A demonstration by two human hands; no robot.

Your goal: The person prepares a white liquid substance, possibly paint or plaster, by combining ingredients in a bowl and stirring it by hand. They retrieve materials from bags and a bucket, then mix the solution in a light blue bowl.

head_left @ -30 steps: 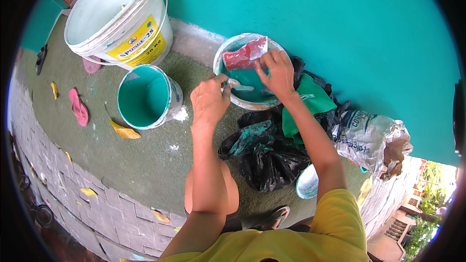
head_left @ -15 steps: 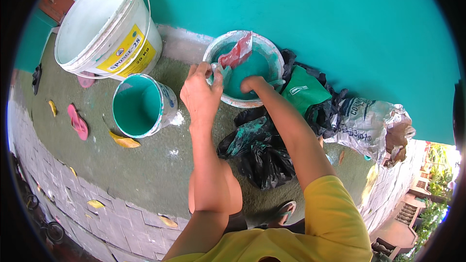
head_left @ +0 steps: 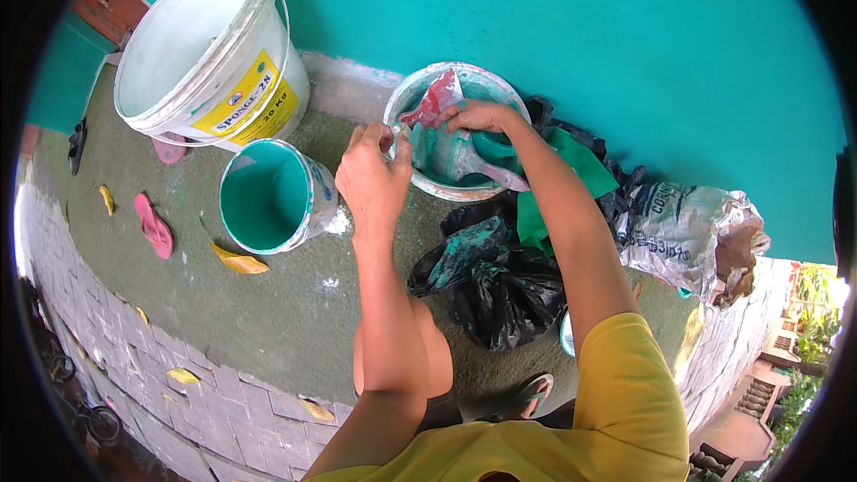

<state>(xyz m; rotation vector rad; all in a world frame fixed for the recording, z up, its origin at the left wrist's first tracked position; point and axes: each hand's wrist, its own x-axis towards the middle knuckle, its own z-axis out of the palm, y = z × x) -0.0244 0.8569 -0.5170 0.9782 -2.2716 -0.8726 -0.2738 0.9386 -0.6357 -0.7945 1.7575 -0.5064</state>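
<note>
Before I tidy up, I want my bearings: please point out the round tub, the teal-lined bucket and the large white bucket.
Round tub (head_left: 451, 190): head view, on the near edge of its rim.
Teal-lined bucket (head_left: 253, 196): head view, on its inner wall.
Large white bucket (head_left: 183, 36): head view, on its inner wall.

My tub (head_left: 449, 192) looks like white plastic, all rough and smeary, and the black bag (head_left: 511, 302) is thin, crinkly, glossy plastic. Big bucket (head_left: 192, 31) looks smooth plastic too, teal wall (head_left: 643, 62) is smooth and matt, floor (head_left: 295, 321) is gritty matt concrete, my yellow shirt (head_left: 527, 448) is matt cloth
</note>
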